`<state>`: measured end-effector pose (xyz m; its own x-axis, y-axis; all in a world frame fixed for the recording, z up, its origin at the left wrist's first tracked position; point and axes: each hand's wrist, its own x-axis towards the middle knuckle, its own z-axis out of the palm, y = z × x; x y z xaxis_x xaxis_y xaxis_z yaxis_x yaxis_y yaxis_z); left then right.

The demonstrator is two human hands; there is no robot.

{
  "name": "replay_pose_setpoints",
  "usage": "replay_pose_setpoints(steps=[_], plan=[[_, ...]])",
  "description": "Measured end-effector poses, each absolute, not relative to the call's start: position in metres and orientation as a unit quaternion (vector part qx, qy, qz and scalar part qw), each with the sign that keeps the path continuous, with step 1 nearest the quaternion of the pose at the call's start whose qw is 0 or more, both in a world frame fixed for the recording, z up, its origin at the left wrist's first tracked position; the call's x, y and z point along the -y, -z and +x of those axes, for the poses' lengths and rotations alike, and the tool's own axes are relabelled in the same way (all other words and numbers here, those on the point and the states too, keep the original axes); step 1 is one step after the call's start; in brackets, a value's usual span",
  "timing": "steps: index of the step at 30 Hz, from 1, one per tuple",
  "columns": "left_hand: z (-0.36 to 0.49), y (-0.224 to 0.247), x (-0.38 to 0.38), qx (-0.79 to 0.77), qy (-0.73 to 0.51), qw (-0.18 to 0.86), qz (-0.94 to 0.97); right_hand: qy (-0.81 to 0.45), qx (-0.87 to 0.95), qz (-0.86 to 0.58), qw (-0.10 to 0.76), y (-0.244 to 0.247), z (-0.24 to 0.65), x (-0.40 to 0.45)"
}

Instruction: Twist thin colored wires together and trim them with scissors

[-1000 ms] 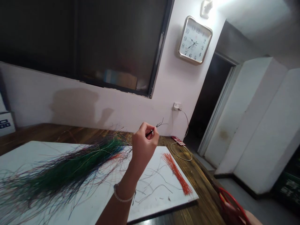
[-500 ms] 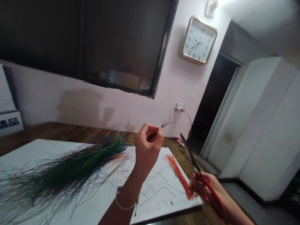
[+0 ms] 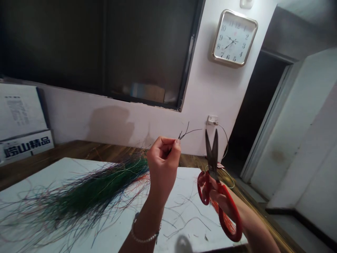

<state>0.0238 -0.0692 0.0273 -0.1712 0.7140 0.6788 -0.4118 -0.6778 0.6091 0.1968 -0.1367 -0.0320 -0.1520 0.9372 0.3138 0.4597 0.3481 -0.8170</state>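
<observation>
Left hand (image 3: pixel 164 158) pinches dark wires (image 3: pixel 182 136) that poke up past thumb and forefinger, above the board (image 3: pixel 116 230). A slack grip could let them drop among the strands below; the parted blades of the scissors (image 3: pixel 213 173) stand just beside, so a misaimed snip could nick a fingertip. Thumb and forefinger press together, remaining fingers curled in. Right hand (image 3: pixel 216 197) grasps the scissors by their red loops.

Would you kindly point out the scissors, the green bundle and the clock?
Scissors (image 3: pixel 212 164), head view: on the blades where they meet.
Green bundle (image 3: pixel 97 191), head view: middle of its strands.
Clock (image 3: pixel 235 38), head view: centre of its dial.
</observation>
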Motion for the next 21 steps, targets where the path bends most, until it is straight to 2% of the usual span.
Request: replay_pose_setpoints(steps=[5, 13, 21], plan=[[0.025, -0.029, 0.071, -0.135, -0.726, 0.426, 0.522, -0.185, 0.731, -0.524, 0.397, 0.033, 0.192, 0.140], [0.027, -0.032, 0.072, -0.147, -0.686, 0.465, 0.540, -0.165, 0.732, -0.573, 0.328, 0.026, 0.189, 0.154], [0.029, -0.031, 0.078, -0.164, -0.594, 0.465, 0.636, -0.119, 0.720, -0.608, 0.312, 0.018, 0.190, 0.165]])
